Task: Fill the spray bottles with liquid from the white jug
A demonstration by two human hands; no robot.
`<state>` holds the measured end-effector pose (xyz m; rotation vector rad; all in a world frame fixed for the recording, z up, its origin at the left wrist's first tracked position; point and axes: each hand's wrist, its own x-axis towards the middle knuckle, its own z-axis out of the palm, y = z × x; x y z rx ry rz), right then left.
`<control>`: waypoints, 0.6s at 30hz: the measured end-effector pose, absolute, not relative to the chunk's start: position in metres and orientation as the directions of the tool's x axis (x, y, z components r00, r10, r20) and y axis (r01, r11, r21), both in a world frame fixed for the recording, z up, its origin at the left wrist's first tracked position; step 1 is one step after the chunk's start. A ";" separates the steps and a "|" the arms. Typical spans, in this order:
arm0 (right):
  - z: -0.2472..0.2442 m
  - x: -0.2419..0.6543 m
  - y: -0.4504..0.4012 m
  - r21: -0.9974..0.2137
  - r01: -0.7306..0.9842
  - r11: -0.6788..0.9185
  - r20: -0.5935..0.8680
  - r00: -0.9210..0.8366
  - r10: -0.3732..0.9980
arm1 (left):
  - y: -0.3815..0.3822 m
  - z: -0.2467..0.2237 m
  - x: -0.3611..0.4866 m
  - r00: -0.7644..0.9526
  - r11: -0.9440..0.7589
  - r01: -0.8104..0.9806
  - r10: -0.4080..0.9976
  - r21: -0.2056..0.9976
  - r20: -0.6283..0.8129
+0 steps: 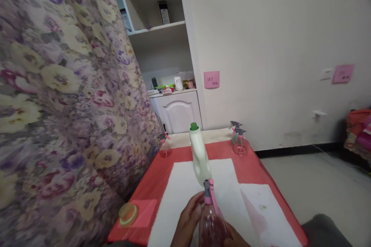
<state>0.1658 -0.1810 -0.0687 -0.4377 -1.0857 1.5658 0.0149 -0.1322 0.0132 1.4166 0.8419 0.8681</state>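
Spray bottle: clear-pink, at bottom centre, in the wearer's hands above the white sheet (165, 204); spray bottle (213, 227) base cut off by frame.
Axis: long, runs up the view, top leaning a bit L; grey-pink head at far end, pink lever down its R side. Exact nozzle dir. unclear.
L hand: left hand (189, 218) curls fingers round the shoulder nr the neck, prob. to steady the top.
R hand: right hand (236, 236) lies against the lower R side, prob. as support; finger closure hidden, can't tell.
Pale-green bottle: (199, 158) just beyond the head, standing, mouth up w/ green piece in it.
Far corners: spray bottles L (165, 149) & R (240, 146), prob. parked aside for working room.
Round item: (128, 214) near L edge of red cloth (150, 185).
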 end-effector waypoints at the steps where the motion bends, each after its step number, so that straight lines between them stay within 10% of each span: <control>1: -0.065 0.167 -0.184 -0.834 -0.550 0.049 0.257 -0.308 0.916 | -0.133 0.018 0.018 0.472 -0.004 -0.012 0.881 1.000 0.009; 11: -0.058 0.180 -0.198 -0.885 -0.463 0.041 0.209 -0.317 0.925 | -0.145 0.022 0.035 0.598 0.317 -0.346 0.800 0.883 -0.053; 18: -0.063 0.173 -0.187 -0.849 -0.526 0.042 0.272 -0.368 0.889 | -0.140 0.010 0.039 0.495 0.222 -0.313 0.868 0.924 -0.041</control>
